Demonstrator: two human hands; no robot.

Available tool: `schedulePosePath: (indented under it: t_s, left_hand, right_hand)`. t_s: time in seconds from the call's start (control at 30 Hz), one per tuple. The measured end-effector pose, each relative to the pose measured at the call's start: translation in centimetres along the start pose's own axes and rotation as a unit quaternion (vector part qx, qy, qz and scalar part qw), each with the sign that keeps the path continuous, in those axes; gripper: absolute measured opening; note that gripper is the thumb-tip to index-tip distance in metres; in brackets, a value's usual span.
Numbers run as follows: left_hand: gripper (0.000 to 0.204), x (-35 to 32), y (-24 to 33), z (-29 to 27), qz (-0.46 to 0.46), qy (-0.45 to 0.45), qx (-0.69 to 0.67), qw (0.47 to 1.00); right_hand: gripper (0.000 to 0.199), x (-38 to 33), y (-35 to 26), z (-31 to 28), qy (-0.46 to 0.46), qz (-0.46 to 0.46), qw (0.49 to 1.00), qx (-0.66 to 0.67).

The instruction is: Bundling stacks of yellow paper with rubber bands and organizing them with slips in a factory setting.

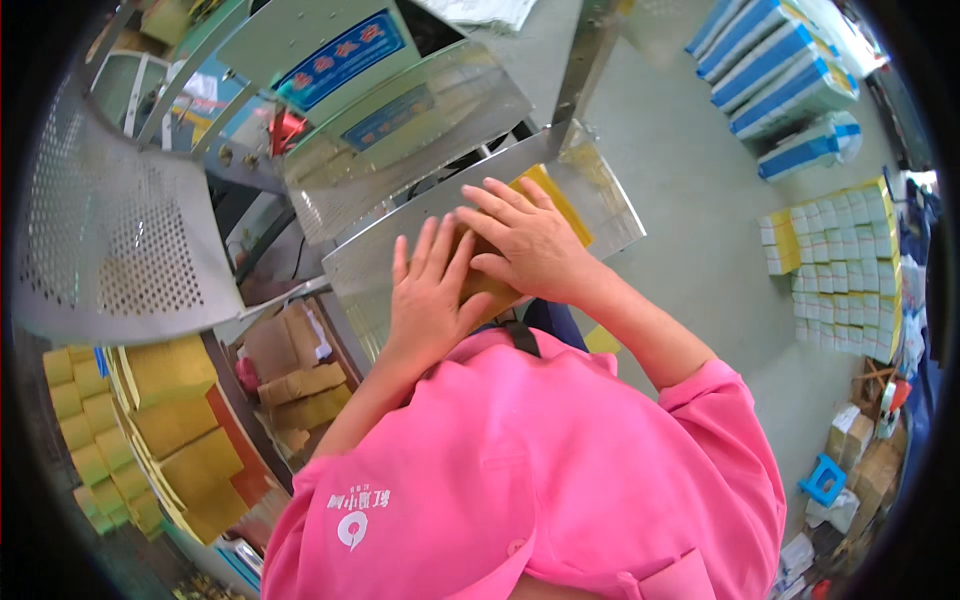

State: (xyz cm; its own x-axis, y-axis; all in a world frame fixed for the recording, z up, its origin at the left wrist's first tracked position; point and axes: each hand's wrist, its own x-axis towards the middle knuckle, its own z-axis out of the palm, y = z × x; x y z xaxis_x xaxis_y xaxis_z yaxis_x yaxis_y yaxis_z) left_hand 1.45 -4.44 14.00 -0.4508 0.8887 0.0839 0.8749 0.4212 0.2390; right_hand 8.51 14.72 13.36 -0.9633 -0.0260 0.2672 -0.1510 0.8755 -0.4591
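On a tilted steel tray [610,215] of a machine, both hands lie flat upon a yellow-brown stack of paper [548,195], which rests lengthwise along the tray's shiny surface. Left hand [428,295] presses the nearer, lower end of the stack, palm down, fingers straight and slightly spread, not curled round anything. Right hand [527,245] lies just beyond it on the middle of the stack, palm down as well, fingers stretched toward the left and a little apart, their tips meeting the left fingers' tips or nearly so; whether the two hands quite touch cannot be told. Only the far yellow end of the stack and a strip beneath the right wrist show clear of the hands. Both arms come out of pink sleeves [690,390]. Above the tray stands a second steel chute [410,135] bearing a blue label, and to the left a perforated metal panel [110,240] curves away. Lower left, more yellow-brown bundles [185,440] lie piled, with a box of brown packs [300,385] beside them. On the grey floor [690,180] at right sit blue-and-white packages [775,60] and a block of white-and-yellow cartons [845,265], well apart from the hands; a small blue stool [822,478] stands lower right.
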Motion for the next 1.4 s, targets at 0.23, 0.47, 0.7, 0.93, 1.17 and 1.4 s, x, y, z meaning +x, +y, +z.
schedulePosePath:
  t_s: [0.23, 0.47, 0.7, 0.93, 1.17, 1.4]
  left_hand:
    - [0.051, -7.8, -7.4, 8.5, -0.323, 0.225, -0.576, 0.716]
    - [0.041, -16.1, -10.6, 19.9, -0.224, -0.142, -0.132, 0.955]
    - [0.044, -2.8, 1.3, 15.1, -0.269, -0.068, -0.484, 0.83]
    - [0.057, 13.0, 31.0, 13.0, -0.276, -0.121, -0.719, 0.627]
    - [0.063, 20.2, 53.6, 23.0, -0.215, -0.396, -0.639, 0.624]
    - [0.047, 29.3, 67.8, 32.2, -0.248, -0.404, -0.692, 0.545]
  right_hand:
    - [0.038, -2.6, 11.3, 1.2, 0.227, 0.23, 0.786, 0.526]
    - [0.037, -4.9, 11.8, 8.9, 0.129, 0.26, 0.756, 0.587]
    - [0.042, -16.5, 12.3, 4.2, 0.274, 0.322, 0.576, 0.7]
    - [0.044, -40.2, 16.4, -4.9, 0.445, 0.442, 0.315, 0.712]
    - [0.04, -63.1, 20.6, -15.9, 0.476, 0.556, 0.257, 0.631]
    - [0.042, -75.4, 31.1, -24.1, 0.469, 0.606, 0.391, 0.51]
